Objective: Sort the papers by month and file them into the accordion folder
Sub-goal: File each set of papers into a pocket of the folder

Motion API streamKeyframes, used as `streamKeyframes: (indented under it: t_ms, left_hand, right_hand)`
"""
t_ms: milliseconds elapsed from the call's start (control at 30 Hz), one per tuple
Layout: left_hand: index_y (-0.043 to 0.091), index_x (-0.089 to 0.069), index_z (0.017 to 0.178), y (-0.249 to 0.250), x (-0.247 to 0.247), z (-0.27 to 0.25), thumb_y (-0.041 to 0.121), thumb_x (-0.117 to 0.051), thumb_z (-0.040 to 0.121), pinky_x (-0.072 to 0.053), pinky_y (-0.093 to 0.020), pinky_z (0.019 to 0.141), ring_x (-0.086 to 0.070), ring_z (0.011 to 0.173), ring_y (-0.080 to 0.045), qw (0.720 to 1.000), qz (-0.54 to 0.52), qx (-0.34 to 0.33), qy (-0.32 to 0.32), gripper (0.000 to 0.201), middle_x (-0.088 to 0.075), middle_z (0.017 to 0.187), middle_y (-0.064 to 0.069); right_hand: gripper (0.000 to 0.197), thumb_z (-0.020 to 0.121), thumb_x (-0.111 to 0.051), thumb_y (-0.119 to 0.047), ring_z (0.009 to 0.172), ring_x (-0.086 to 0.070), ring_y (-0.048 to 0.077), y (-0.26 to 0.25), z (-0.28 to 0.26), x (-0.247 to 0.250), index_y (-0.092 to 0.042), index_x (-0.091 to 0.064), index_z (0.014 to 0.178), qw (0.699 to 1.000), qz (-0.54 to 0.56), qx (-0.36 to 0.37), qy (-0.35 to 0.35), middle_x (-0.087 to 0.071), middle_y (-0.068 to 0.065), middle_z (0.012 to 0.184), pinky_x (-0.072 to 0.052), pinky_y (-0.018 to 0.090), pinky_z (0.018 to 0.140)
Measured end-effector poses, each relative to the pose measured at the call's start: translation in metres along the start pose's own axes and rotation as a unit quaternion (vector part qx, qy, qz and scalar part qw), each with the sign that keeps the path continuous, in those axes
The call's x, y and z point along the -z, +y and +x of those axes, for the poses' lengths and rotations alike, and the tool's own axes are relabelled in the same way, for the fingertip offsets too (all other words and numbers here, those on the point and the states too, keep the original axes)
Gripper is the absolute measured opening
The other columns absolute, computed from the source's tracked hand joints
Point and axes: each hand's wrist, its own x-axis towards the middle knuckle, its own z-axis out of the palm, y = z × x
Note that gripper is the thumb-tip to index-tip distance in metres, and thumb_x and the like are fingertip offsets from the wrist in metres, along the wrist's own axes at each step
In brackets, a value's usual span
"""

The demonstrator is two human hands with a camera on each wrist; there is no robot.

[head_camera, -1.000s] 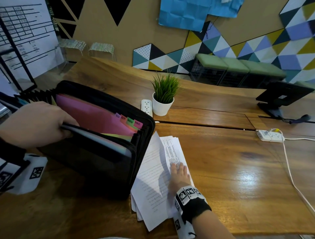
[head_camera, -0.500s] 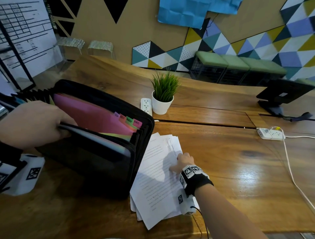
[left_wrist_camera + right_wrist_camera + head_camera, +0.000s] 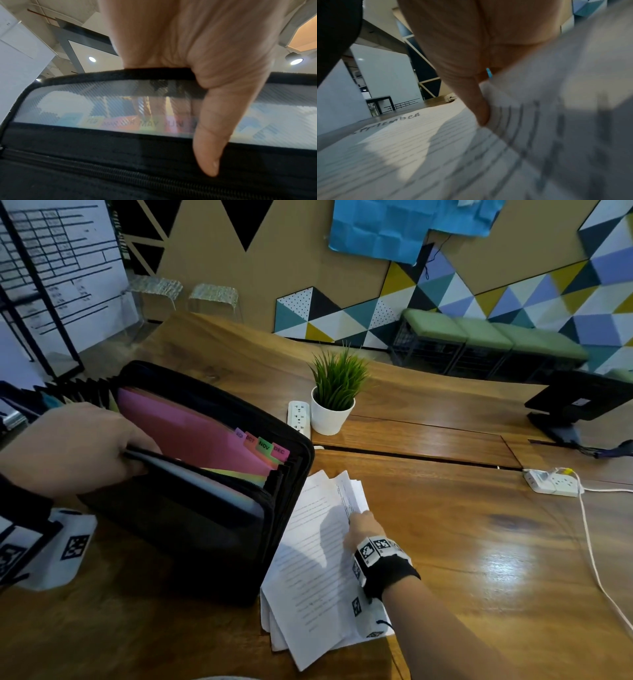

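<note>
A black accordion folder (image 3: 191, 529) stands open on the wooden table, its pink dividers showing tabs marked SEP, OCT, NOV and DEC (image 3: 263, 445). My left hand (image 3: 73, 448) grips the folder's front wall at its top edge, thumb (image 3: 211, 142) on the outside and fingers inside behind the clear mesh pocket (image 3: 85, 108). A loose stack of white printed papers (image 3: 315, 563) lies right of the folder. My right hand (image 3: 359, 527) pinches the right edge of the top sheets (image 3: 539, 115) and lifts it. The sheet beneath reads "September" (image 3: 388, 121).
A small potted plant (image 3: 334, 395) and a white power strip (image 3: 299, 416) stand behind the papers. Another power strip (image 3: 551, 482) with a white cable lies at the right, near a black monitor stand (image 3: 575, 405). Bare tabletop (image 3: 462, 542) spreads right of the papers.
My right hand went from lying flat on the stack to curling at its right edge and raising the top sheets. The left hand and the folder stayed put.
</note>
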Motion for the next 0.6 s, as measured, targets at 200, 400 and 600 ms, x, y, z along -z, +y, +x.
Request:
streamKeyframes:
  t_ms: [200, 400, 600]
  left_hand:
    - [0.066, -0.057, 0.075, -0.004, -0.001, -0.001, 0.034, -0.076, 0.068, -0.048, -0.021, 0.072, -0.062, 0.072, 0.004, 1.000, 0.010, -0.003, 0.005, 0.038, -0.053, 0.063, 0.036]
    - [0.054, -0.070, 0.080, 0.002, -0.001, 0.002, 0.029, -0.076, 0.068, -0.052, -0.027, 0.075, -0.065, 0.074, 0.000, 1.000, -0.011, -0.022, 0.012, 0.028, -0.048, 0.063, 0.040]
    - [0.051, -0.071, 0.082, 0.003, -0.004, 0.006, 0.028, -0.078, 0.065, -0.050, -0.026, 0.076, -0.065, 0.075, -0.001, 0.998, 0.005, -0.041, 0.040, 0.029, -0.046, 0.063, 0.040]
  right_hand:
    - [0.050, 0.085, -0.049, 0.004, 0.093, -0.057, 0.027, 0.042, -0.019, 0.008, -0.013, -0.031, 0.128, 0.961, 0.254, -0.069, 0.088, -0.057, 0.015, 0.115, -0.051, 0.037, 0.083]
    - [0.068, 0.080, -0.063, 0.002, 0.094, -0.055, 0.023, 0.069, -0.033, -0.012, -0.010, -0.029, 0.138, 0.937, 0.321, -0.135, 0.037, -0.056, 0.012, 0.121, -0.047, 0.025, 0.064]
    - [0.014, 0.086, -0.062, -0.021, 0.079, -0.064, 0.018, 0.065, -0.052, -0.024, -0.008, -0.064, 0.090, 0.943, 0.312, -0.102, -0.059, -0.067, 0.004, 0.087, -0.049, 0.020, 0.060]
